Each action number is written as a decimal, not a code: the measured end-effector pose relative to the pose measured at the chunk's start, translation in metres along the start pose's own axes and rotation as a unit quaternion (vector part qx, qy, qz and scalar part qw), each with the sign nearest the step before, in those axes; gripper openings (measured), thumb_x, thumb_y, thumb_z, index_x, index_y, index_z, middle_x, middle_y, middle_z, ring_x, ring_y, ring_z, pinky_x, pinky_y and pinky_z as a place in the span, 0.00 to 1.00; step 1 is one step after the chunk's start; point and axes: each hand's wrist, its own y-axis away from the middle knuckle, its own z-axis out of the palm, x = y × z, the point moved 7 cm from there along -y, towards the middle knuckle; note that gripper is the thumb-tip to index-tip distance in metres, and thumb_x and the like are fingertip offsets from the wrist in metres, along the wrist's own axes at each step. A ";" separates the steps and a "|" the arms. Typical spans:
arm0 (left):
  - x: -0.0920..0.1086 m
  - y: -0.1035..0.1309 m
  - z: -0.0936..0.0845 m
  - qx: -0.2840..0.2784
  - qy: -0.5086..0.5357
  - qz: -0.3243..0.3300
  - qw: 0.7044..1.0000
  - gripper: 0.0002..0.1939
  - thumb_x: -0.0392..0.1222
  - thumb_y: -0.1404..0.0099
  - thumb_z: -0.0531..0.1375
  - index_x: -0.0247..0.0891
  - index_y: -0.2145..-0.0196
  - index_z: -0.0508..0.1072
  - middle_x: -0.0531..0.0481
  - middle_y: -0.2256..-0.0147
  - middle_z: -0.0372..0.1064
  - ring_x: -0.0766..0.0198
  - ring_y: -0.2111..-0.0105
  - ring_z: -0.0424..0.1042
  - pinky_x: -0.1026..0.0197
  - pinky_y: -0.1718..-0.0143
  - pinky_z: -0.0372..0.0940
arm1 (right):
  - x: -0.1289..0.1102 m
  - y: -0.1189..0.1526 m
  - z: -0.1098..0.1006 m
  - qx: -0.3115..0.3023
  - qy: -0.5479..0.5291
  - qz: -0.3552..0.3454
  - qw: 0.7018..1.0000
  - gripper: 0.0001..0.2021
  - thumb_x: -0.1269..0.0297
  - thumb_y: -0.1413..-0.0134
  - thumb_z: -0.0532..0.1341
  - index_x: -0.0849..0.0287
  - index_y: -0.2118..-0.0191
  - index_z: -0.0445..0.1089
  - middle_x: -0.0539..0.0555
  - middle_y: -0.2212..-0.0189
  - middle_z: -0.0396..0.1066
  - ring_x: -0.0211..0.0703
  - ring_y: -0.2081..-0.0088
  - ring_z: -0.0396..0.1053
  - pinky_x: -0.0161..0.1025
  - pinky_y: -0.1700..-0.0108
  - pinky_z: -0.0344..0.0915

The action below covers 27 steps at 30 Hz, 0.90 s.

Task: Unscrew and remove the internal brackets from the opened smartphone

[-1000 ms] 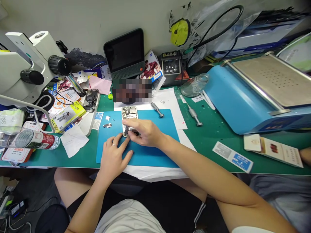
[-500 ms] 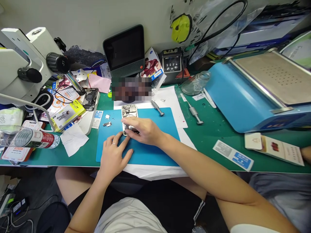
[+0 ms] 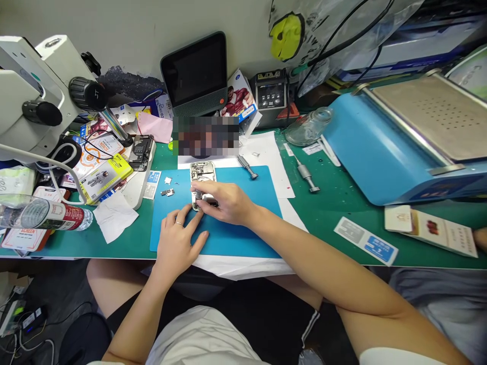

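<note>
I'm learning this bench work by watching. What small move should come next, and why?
Perhaps a slight turn of the screwdriver: the right hand pinches it over the near half of the opened phone, and the left hand has fingertips at that end, seemingly steadying it. The tip is hidden.

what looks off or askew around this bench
The white paper under the blue mat sits askew, sticking out past the front edge of the table. A glass jar seems to lie on its side beside the blue machine. The wall has a dark, ragged patch that looks damaged.
</note>
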 end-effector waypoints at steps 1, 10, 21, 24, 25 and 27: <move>0.000 0.000 0.000 0.001 -0.001 0.000 1.000 0.24 0.51 0.25 0.57 0.44 0.35 0.70 0.41 0.35 0.64 0.46 0.44 0.63 0.46 0.48 0.63 | 0.002 0.001 0.000 0.001 -0.008 0.010 1.000 0.29 0.71 0.33 0.59 0.51 0.31 0.54 0.52 0.57 0.80 0.40 0.59 0.81 0.36 0.58 0.80; 0.001 0.000 0.001 -0.004 0.003 -0.001 1.000 0.25 0.52 0.24 0.56 0.45 0.34 0.69 0.41 0.34 0.63 0.46 0.44 0.64 0.46 0.47 0.63 | 0.017 0.010 0.000 0.033 -0.087 0.087 0.992 0.26 0.71 0.34 0.60 0.52 0.33 0.58 0.52 0.57 0.78 0.37 0.60 0.81 0.34 0.57 0.82; 0.000 0.001 0.000 -0.011 0.005 -0.008 1.000 0.25 0.52 0.24 0.56 0.45 0.33 0.67 0.42 0.33 0.62 0.46 0.44 0.64 0.47 0.47 0.63 | 0.015 0.009 -0.002 0.048 -0.086 0.074 0.992 0.28 0.72 0.35 0.62 0.51 0.33 0.58 0.52 0.57 0.78 0.38 0.59 0.80 0.35 0.54 0.82; 0.000 0.001 0.000 -0.014 0.003 -0.007 1.000 0.26 0.51 0.24 0.56 0.45 0.32 0.67 0.41 0.32 0.59 0.46 0.44 0.64 0.47 0.47 0.63 | 0.015 0.009 -0.002 0.052 -0.104 0.080 0.990 0.27 0.71 0.34 0.61 0.51 0.33 0.58 0.52 0.57 0.78 0.38 0.59 0.80 0.36 0.54 0.82; 0.001 0.001 0.000 -0.014 0.001 -0.003 1.000 0.26 0.51 0.24 0.56 0.45 0.32 0.66 0.42 0.31 0.59 0.46 0.45 0.64 0.47 0.47 0.63 | 0.015 0.009 -0.001 0.053 -0.113 0.081 0.989 0.27 0.71 0.34 0.61 0.51 0.33 0.58 0.52 0.57 0.77 0.38 0.58 0.80 0.35 0.54 0.82; 0.001 0.002 0.000 -0.012 0.000 0.003 1.000 0.26 0.51 0.24 0.55 0.44 0.32 0.65 0.42 0.31 0.59 0.47 0.45 0.64 0.47 0.47 0.63 | 0.014 0.009 0.000 0.051 -0.128 0.082 0.987 0.27 0.71 0.34 0.62 0.51 0.33 0.58 0.52 0.57 0.77 0.38 0.58 0.80 0.35 0.54 0.82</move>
